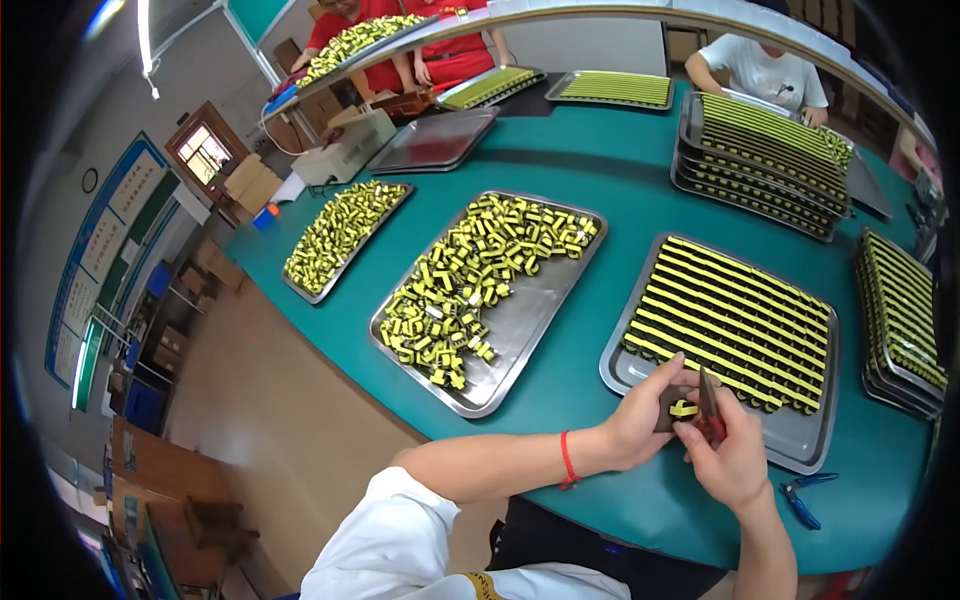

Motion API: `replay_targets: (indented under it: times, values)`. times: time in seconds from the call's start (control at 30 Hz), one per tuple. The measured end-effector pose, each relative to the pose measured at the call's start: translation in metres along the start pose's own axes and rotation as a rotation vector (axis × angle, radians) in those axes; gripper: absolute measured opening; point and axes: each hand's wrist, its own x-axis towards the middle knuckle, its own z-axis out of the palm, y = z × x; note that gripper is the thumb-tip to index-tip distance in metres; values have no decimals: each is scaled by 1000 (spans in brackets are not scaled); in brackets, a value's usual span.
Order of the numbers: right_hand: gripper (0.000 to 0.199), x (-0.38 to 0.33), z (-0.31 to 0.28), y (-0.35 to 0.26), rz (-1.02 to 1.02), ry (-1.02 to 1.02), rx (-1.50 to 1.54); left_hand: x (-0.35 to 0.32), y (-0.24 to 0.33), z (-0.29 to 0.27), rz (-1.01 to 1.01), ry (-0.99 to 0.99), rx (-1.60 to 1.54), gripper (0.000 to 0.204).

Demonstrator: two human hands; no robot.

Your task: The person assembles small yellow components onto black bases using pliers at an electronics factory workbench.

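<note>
Over the near edge of a metal tray (655, 385), my left hand (638, 425) closes round a small yellow-and-black part (683, 409), probably a wound coil component. My right hand (732, 460) grips a red-handled tool (713, 425) with a dark pointed metal tip, apparently pliers. The tip points up beside the part; whether they touch I cannot tell. Behind my hands, that tray carries close rows of similar yellow-and-black parts (735, 320). To the left, another tray (520, 335) holds a loose heap of these parts (470, 280).
Blue-handled cutters (803, 503) lie right of my hands. Stacked trays of parts stand at far right (900, 330) and back right (760, 165). A smaller heaped tray (340, 240) sits left; a bare tray (435, 140) lies behind. Several people work across the green table (570, 190).
</note>
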Motion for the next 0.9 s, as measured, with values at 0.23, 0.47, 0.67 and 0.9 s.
replay_targets:
  times: [0.23, 0.47, 0.67, 0.9]
  values:
    - [28, 8, -8, -22, -284, -33, -551, 4, 2, 7, -92, 1, -145, 55]
    - [36, 32, -10, -14, -308, -129, -506, 2, 15, 4, -45, 46, -154, 64]
    - [39, 29, -13, -3, -236, -117, -429, 3, 17, 3, -80, 54, -151, 62]
    - [45, 23, -20, -5, -291, -147, -508, 4, 15, 8, -112, 107, -145, 59]
